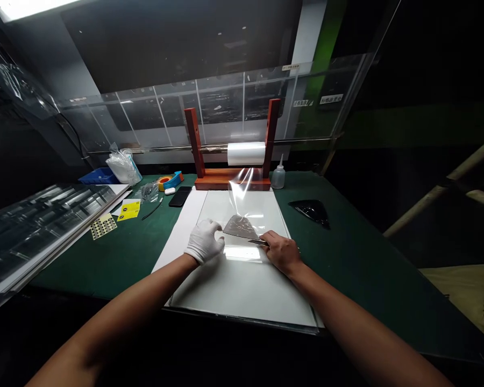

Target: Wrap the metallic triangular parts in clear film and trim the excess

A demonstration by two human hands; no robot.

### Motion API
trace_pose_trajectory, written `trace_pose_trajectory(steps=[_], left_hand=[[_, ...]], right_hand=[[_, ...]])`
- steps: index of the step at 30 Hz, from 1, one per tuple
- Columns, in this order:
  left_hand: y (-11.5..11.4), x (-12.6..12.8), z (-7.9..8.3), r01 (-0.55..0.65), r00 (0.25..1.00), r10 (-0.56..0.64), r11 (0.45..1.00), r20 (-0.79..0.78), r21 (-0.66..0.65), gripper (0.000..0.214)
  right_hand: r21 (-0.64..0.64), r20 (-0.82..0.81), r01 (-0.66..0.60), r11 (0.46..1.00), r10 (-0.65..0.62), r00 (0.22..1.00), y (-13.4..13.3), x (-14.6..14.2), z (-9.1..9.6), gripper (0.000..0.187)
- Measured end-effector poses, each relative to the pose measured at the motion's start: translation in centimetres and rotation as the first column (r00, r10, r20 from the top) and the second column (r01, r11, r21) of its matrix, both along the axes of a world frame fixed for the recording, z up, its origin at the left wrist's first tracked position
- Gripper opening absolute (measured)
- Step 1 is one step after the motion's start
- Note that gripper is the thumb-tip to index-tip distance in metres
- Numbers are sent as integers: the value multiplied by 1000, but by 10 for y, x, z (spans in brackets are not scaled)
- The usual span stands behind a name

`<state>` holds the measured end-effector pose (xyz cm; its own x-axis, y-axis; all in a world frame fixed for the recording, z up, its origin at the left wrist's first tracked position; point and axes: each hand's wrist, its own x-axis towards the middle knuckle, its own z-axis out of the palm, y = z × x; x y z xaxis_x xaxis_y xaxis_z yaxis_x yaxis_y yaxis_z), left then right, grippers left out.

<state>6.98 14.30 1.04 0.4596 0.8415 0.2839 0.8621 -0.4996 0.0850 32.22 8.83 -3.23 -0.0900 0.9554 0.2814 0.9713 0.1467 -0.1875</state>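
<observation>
Grey triangular panel (241,227), one, is between left hand (205,240), its hold unclear, and right hand (283,251), clamped on one pointed tool (258,242).

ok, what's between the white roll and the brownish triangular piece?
Head view: glossy clear film runs from the white roll toward the triangular piece, over the stand's red base and part of the pale surface.

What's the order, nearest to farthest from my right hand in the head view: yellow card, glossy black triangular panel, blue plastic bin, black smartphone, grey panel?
From your right hand:
1. Grey panel, just left.
2. Glossy black triangular panel, ahead and right.
3. Black smartphone, ahead and left.
4. Yellow card, farther left.
5. Blue plastic bin, far back left.
</observation>
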Motion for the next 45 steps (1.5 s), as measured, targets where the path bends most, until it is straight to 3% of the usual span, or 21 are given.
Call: trace_pose_trajectory(steps=[3,7,11,15,19,25,28,30,33,36,38,40,42,45], left_hand=[[-1,0,-3,82,995,-79,995,-55,56,63],[6,1,-7,134,980,-119,987,-160,86,19],[10,-2,-8,163,967,-128,976,-218,147,24],[-2,-7,-8,199,958,-140,954,-250,225,25],[-38,-16,-12,251,949,-177,924,-260,288,19],[-123,-39,-34,357,925,-287,883,-251,304,17],[-157,-53,-38,402,915,-360,850,-180,341,20],[-167,-60,-32,416,906,-414,839,-83,351,21],[-162,-66,-9,417,892,-446,875,76,245,10],[-144,-67,17,466,862,-466,883,201,46,10],[-131,-66,31,555,813,-498,820,302,-141,14],[-115,-63,37,622,758,-454,718,469,-311,45],[-98,-57,36,651,715,-313,624,625,-432,80],[-76,-46,21,649,703,-155,540,694,-537,95]], right_hand=[[6,40,-25,1000,25,999,1,0,4,26],[29,85,-48,998,45,995,4,2,9,29],[71,138,-108,992,97,986,9,6,12,30],[141,218,-202,969,169,961,2,6,15,22],[221,315,-309,925,232,920,-33,0,9,26],[275,383,-437,856,319,867,-128,-5,-4,30],[313,306,-470,825,381,872,-165,-7,10,32],[287,223,-484,826,434,873,-174,-9,26,32],[169,110,-517,839,505,856,-168,-7,50,28],[86,53,-556,827,553,831,-153,-4,64,25],[58,48,-574,817,572,819,-144,-4,70,26],[37,43,-590,807,589,807,-138,-5,73,26],[17,33,-601,799,600,799,-133,-5,76,26],[-8,-15,-598,801,598,801,-128,-4,81,26]])
